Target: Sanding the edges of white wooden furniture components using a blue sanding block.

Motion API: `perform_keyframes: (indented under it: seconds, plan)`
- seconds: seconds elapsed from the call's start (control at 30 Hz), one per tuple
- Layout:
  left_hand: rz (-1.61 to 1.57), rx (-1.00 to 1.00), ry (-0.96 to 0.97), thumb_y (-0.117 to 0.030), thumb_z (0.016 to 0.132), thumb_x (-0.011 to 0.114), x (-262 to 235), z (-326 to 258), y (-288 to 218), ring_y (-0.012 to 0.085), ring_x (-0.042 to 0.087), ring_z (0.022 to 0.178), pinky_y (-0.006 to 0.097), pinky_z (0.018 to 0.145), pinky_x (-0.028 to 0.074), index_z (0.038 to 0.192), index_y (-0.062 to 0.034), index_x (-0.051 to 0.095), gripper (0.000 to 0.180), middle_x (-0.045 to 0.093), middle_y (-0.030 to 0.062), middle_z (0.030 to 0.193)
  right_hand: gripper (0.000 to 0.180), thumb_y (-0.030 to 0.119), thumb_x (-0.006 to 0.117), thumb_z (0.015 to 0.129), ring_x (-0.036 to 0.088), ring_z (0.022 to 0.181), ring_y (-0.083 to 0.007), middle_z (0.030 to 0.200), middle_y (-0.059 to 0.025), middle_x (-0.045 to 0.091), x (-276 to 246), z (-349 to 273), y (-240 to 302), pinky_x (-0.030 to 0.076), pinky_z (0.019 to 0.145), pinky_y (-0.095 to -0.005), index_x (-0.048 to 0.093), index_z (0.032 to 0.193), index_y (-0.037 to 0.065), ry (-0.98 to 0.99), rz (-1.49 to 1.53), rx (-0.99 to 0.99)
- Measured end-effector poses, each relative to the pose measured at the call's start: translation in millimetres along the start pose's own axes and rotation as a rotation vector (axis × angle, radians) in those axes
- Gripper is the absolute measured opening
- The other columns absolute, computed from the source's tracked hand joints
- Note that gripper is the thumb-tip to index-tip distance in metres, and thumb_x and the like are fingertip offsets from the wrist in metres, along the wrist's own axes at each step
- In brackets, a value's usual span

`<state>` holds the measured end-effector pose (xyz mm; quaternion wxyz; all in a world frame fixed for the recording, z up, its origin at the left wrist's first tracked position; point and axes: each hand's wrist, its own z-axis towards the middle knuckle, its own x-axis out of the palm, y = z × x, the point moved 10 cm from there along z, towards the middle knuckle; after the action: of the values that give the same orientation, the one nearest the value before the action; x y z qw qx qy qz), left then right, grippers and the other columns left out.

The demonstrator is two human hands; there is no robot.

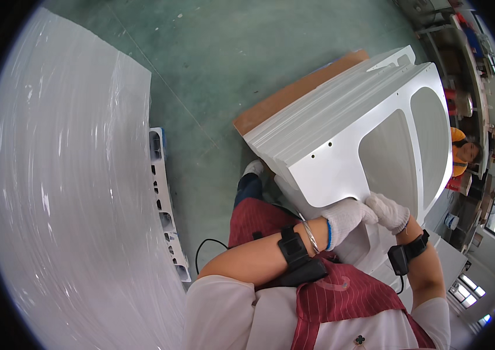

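Observation:
Both my hands wear white knit gloves and meet at the near edge of a white moulded panel (340,140) with two large rounded openings. It is the top one of a nested stack (311,119) of similar panels. My left hand (345,221), with a blue cuff edge, is closed, its fingertips pointing right. Close against it, my right hand (389,212) is also closed, with its fingers curled toward the left one. Whatever lies between the fingertips is too small or hidden to make out. Below the hands, a further white moulded part (355,248) is partly covered by my arm.
A brown board (300,87) lies under the stack. To the left stands a large bulk wrapped in clear film (84,175), with a pale pallet (163,198) at its side. A person in yellow (463,154) is at the far right, by workbenches. A black cable (200,251) loops beside my left arm.

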<state>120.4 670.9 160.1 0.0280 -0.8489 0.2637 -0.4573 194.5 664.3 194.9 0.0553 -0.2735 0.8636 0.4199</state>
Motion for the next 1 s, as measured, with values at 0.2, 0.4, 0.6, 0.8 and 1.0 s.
perform_keyframes:
  seconds: [0.2,0.4,0.6,0.8,1.0]
  plan:
    - [0.004,0.149,0.078,-0.021,0.085,0.071,-2.0,-18.4,-23.2,0.0154,0.058,0.084,0.029,0.079,0.046,0.095,-0.0023,0.074,0.021,0.068,0.0060,0.090,0.032,0.028,0.043,0.103,0.061,0.082,-0.0302,0.107,-0.0161,0.064,-11.8,10.5,14.3,0.049,0.072,-0.0381,0.059,0.114,0.002,-0.150,0.086,-0.079]
    - [0.117,0.159,0.112,-0.026,0.087,0.069,10.0,-64.5,-49.0,0.0154,0.060,0.088,0.029,0.083,0.047,0.096,-0.0023,0.074,0.025,0.069,0.0059,0.093,0.056,0.039,0.048,0.100,0.056,0.075,-0.0165,0.106,-0.0106,0.065,-41.5,14.8,56.4,0.046,0.063,-0.0295,0.050,0.140,0.001,-0.282,0.075,0.047]
    - [0.477,0.365,0.184,-0.028,0.086,0.070,13.5,-61.8,-57.5,0.0142,0.060,0.089,0.029,0.083,0.047,0.093,-0.0021,0.074,0.028,0.069,0.0068,0.091,0.054,0.038,0.049,0.100,0.055,0.077,-0.0152,0.101,-0.0091,0.064,-31.4,19.3,82.8,0.047,0.067,-0.0285,0.053,0.137,0.000,-0.246,0.298,0.185]
    - [0.795,0.270,0.130,-0.021,0.094,0.053,-6.7,-116.9,-73.2,0.0232,0.064,0.097,0.035,0.091,0.049,0.111,-0.0042,0.070,0.029,0.068,0.0135,0.098,0.047,0.031,0.043,0.104,0.060,0.099,-0.0191,0.113,-0.0108,0.065,-42.5,2.2,86.7,0.049,0.088,-0.0342,0.053,0.136,-0.002,-0.452,-0.325,-0.169]
    - [-0.003,0.309,-0.116,0.005,0.079,0.062,-108.3,-151.7,-53.1,0.0151,0.058,0.114,0.031,0.093,0.049,0.146,0.0021,0.032,0.074,0.058,0.0111,0.128,0.069,0.050,0.051,0.099,0.058,0.114,-0.0208,0.123,-0.0135,0.063,-34.2,22.6,92.1,0.046,0.098,-0.0357,0.046,0.142,-0.004,-0.272,0.225,-0.020]
